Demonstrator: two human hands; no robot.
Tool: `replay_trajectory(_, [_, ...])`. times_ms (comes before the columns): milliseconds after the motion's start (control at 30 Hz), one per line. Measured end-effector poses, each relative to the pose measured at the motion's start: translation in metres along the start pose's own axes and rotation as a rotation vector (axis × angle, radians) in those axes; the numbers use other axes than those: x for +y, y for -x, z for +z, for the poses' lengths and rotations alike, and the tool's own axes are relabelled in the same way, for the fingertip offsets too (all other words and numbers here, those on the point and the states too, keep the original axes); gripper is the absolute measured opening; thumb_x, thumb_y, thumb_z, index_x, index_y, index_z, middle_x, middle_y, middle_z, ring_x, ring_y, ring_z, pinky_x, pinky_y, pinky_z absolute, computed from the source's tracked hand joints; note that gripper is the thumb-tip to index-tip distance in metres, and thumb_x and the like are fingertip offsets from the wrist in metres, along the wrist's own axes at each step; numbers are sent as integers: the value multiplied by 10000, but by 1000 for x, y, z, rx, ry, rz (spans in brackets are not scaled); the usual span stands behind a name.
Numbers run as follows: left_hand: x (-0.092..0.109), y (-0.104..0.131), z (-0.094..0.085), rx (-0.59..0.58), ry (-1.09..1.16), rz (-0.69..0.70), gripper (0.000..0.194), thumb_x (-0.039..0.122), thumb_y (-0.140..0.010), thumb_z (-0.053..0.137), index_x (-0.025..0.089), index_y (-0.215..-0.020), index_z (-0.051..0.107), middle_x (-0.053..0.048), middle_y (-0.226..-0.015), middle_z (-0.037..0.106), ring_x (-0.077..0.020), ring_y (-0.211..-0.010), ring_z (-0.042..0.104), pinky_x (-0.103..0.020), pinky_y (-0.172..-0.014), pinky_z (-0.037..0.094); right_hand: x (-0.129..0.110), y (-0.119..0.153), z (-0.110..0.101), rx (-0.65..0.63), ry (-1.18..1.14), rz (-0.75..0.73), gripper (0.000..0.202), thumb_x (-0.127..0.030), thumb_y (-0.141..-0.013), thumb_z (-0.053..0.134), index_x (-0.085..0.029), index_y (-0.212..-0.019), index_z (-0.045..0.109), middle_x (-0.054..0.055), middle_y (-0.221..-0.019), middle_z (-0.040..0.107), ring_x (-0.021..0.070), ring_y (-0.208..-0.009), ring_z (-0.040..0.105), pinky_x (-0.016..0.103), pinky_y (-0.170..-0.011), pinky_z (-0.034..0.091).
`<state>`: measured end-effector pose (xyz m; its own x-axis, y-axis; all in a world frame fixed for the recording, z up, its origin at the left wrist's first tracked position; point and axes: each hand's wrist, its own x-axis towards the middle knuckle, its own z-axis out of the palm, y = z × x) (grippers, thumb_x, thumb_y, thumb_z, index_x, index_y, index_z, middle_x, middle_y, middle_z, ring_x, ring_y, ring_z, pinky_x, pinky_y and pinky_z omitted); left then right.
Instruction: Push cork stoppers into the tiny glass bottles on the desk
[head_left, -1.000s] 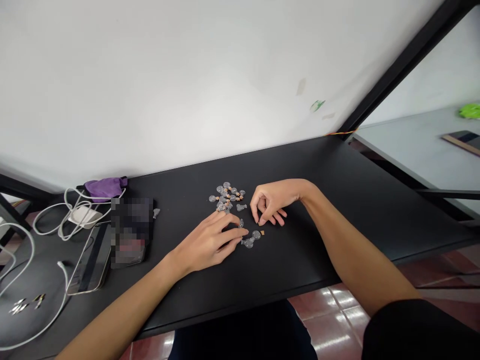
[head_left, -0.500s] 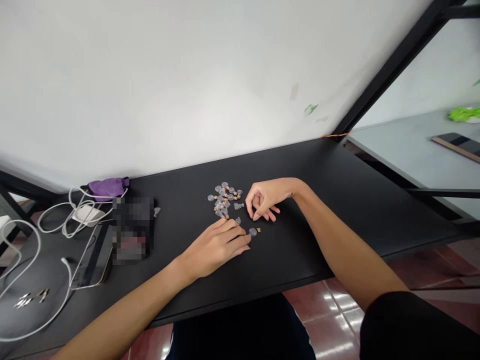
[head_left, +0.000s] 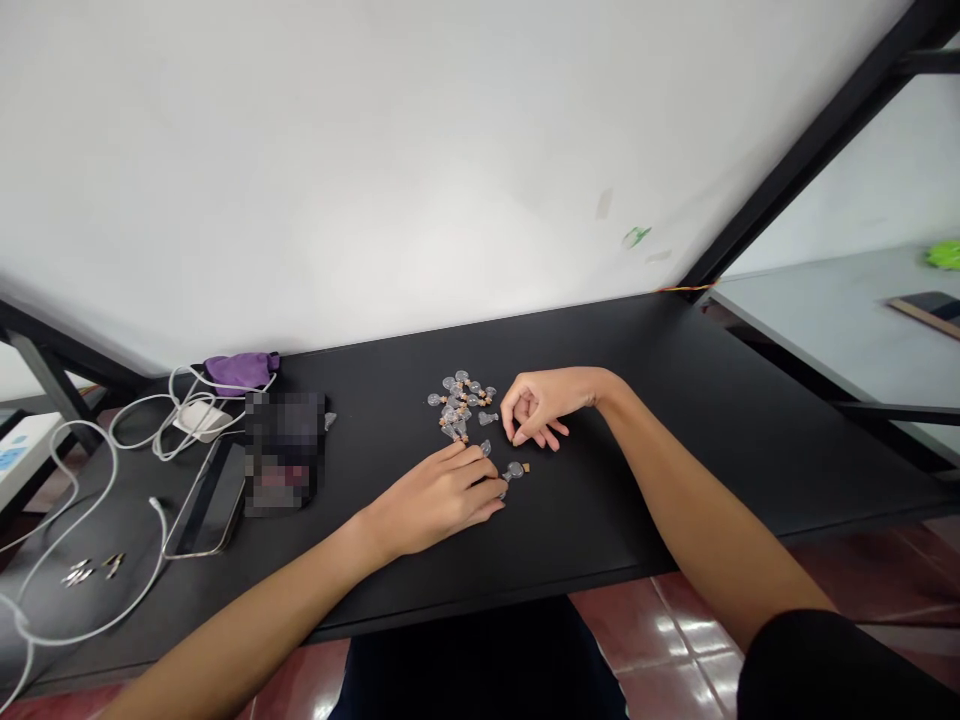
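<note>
A cluster of several tiny clear glass bottles with cork stoppers (head_left: 461,400) lies on the black table (head_left: 675,400). My left hand (head_left: 442,495) rests flat on the table just in front of the cluster. Its thumb and fingertips are closed on one small bottle (head_left: 498,487). Another small bottle (head_left: 514,470) lies right beside those fingertips, with a loose cork (head_left: 526,467) next to it. My right hand (head_left: 536,405) sits to the right of the cluster, fingers curled, thumb and forefinger pinched together on the table. Whether it holds anything is too small to tell.
At the left lie a blurred dark object (head_left: 283,450), a flat device (head_left: 210,505), white cables with a charger (head_left: 199,418), a purple cloth (head_left: 240,370) and small metal pieces (head_left: 90,570). A white wall backs the table. A grey table (head_left: 825,320) stands at right.
The view has shifted slightly. My left hand slid a little right and closed its fingertips on a small bottle. My right hand stayed curled beside the cluster.
</note>
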<state>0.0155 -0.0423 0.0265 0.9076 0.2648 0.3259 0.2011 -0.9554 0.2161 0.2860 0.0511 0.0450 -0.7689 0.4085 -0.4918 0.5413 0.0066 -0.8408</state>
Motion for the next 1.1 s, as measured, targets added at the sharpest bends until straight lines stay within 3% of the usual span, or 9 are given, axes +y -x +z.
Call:
replay_trajectory(167, [1, 0, 0, 16, 31, -28, 252, 204, -1069, 503, 121, -1237, 672, -105, -1017, 699, -228, -956, 641, -360, -882, 548, 1, 0, 0, -5, 4, -1, 431, -520, -808, 837, -136, -987, 760, 21, -674, 758, 152, -554, 733, 180, -452, 541])
replay_trajectory(300, [0, 0, 0, 104, 117, -10, 198, 204, -1055, 538, 136, -1170, 684, -111, -1015, 706, -215, -924, 641, -353, -849, 562, 1, 1, 0, -7, -7, 0, 420, -515, -819, 830, -135, -979, 751, 23, -664, 756, 156, -540, 729, 187, -447, 540])
replay_trajectory(433, [-3, 2, 3, 332, 259, -62, 155, 194, -1003, 655, 159, -1154, 665, -98, -1015, 722, -198, -931, 658, -347, -844, 569, -2, 2, 1, -8, -44, -61, 370, -472, -839, 827, -133, -960, 743, 26, -659, 754, 150, -535, 729, 165, -421, 490])
replay_trajectory(567, [-12, 3, 6, 626, 425, -278, 173, 139, -939, 726, 193, -1099, 689, -73, -1037, 727, -172, -916, 681, -319, -817, 578, -11, -1, 8, 71, -105, -189, 308, -405, -831, 851, -133, -908, 728, 54, -758, 784, 142, -610, 747, 159, -464, 490])
replay_trajectory(667, [-20, 2, 7, 738, 569, -402, 141, 142, -937, 720, 187, -1070, 709, -76, -1058, 708, -160, -906, 677, -306, -805, 586, -18, -8, 17, 160, -167, -298, 292, -378, -815, 871, -135, -895, 730, 50, -785, 776, 135, -627, 731, 187, -505, 532])
replay_trajectory(800, [-26, 0, 9, 785, 731, -496, 124, 181, -935, 739, 177, -1057, 716, -79, -1054, 698, -172, -963, 688, -303, -848, 595, -22, -23, 28, 327, -260, -427, 278, -356, -811, 878, -141, -885, 718, 36, -765, 754, 131, -619, 710, 209, -512, 547])
replay_trajectory(1100, [-26, 0, 10, 786, 789, -556, 144, 241, -930, 765, 164, -1044, 723, -76, -1044, 719, -171, -965, 706, -305, -871, 604, -19, -36, 32, 476, -354, -512, 264, -348, -812, 878, -159, -883, 708, 38, -808, 757, 117, -619, 681, 232, -555, 553])
